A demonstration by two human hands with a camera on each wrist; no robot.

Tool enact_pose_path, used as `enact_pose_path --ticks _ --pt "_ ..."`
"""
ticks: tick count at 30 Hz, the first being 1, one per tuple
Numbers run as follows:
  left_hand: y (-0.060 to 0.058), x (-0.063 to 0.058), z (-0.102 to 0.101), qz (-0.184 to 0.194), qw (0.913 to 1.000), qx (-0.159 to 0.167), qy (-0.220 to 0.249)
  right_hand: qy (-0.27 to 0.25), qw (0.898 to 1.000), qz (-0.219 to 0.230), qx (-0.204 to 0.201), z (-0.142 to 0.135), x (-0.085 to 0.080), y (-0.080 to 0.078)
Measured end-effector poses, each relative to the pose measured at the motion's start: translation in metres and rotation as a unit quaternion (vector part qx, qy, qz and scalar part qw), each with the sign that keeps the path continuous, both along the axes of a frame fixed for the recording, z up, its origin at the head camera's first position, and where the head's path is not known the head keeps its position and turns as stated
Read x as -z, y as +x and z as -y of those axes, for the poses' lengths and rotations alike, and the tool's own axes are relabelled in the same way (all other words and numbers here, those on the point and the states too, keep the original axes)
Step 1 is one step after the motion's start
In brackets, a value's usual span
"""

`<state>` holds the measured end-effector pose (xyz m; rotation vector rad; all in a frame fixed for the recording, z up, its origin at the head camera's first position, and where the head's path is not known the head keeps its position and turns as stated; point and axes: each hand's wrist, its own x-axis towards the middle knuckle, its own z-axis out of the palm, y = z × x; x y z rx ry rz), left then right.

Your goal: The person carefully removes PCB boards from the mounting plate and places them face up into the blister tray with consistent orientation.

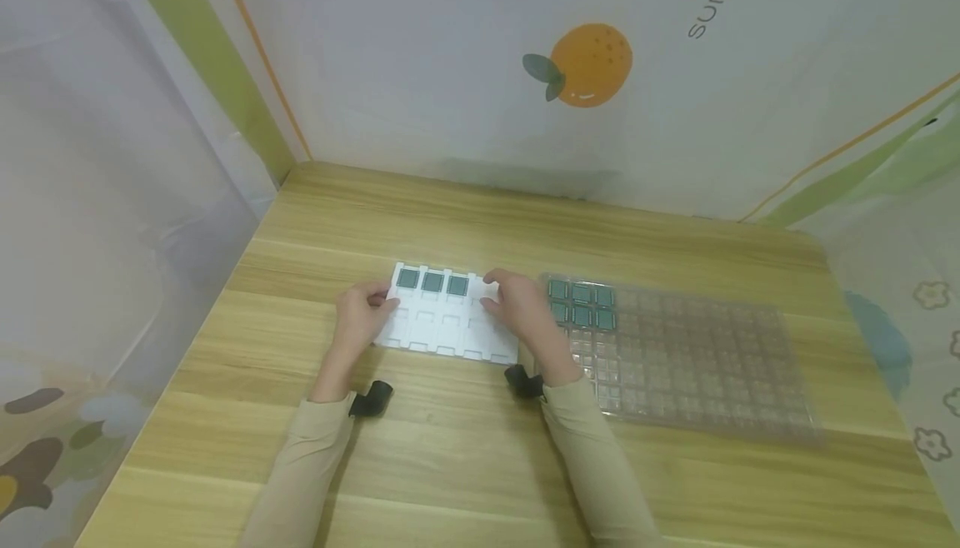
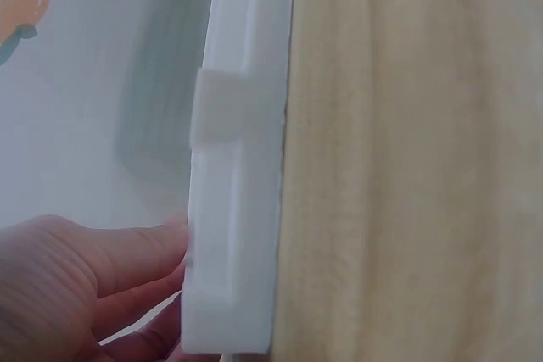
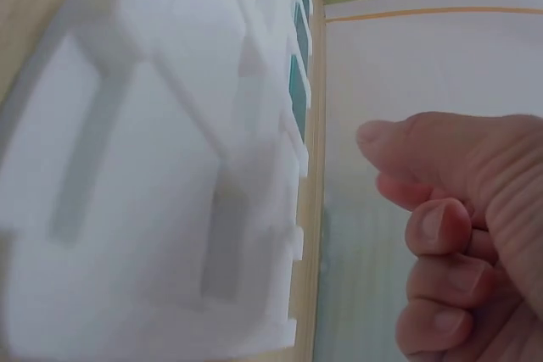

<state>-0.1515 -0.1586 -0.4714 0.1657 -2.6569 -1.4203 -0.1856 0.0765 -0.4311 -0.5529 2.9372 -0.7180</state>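
My left hand (image 1: 357, 312) grips the left edge of a white plastic tray (image 1: 423, 338), thumb on top and fingers at its side. In the left wrist view the thumb and fingers of that hand (image 2: 93, 286) pinch the tray's end (image 2: 229, 328). Several green square chips, one a chip (image 1: 457, 286), sit in the tray's far row. Above the tray's right end, my right hand (image 1: 523, 308) holds nothing, its thumb and index finger apart. The right wrist view shows that hand (image 3: 467, 209) with loosely curled fingers beside the tray (image 3: 161, 209).
On the right lies a clear plastic compartment tray (image 1: 697, 356) with several green chips (image 1: 581, 293) in its far left pockets. Both trays are on a wooden table (image 1: 442, 440). A printed curtain (image 1: 420, 73) hangs behind the table.
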Motion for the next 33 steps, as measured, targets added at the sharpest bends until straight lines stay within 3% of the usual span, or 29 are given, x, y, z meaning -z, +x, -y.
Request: enact_pose_path --ticks 14,33 --pt "0.0 0.0 -0.001 0.015 0.9999 -0.007 0.002 0.015 1.0 0.007 -0.027 0.019 -0.001 -0.009" --pt "-0.002 0.001 0.001 0.027 0.9996 -0.008 0.005 0.034 0.997 0.063 -0.019 0.037 0.006 -0.02"
